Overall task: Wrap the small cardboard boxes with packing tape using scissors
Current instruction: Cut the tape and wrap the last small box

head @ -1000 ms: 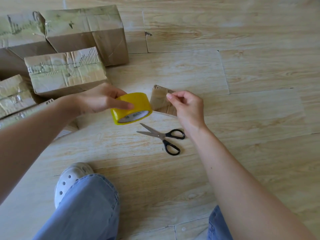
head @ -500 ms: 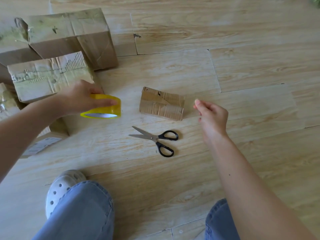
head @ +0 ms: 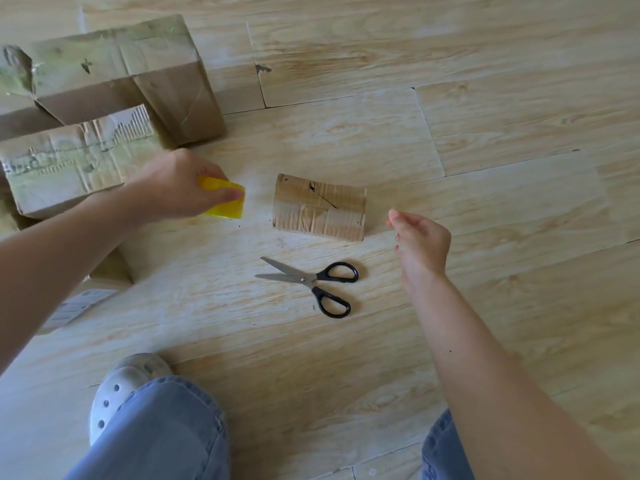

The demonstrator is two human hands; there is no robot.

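A small flat cardboard box [head: 320,207], partly taped, lies on the wooden floor [head: 485,133] in the middle. My left hand [head: 176,188] grips a yellow roll of packing tape [head: 227,200] just left of the box, low over the floor. Black-handled scissors [head: 311,282] lie with blades apart in front of the box. My right hand [head: 420,242] hovers to the right of the box with fingers loosely curled, and it holds nothing that I can make out.
Several larger taped cardboard boxes [head: 114,74] are stacked at the far left, one [head: 69,161] right behind my left hand. A white label [head: 78,304] lies on the floor at left. My knees in jeans [head: 156,431] and a white clog [head: 121,382] are below.
My left hand carried the tape roll away to the left and down toward the floor. My right hand let go of the small box and drew back to the right.
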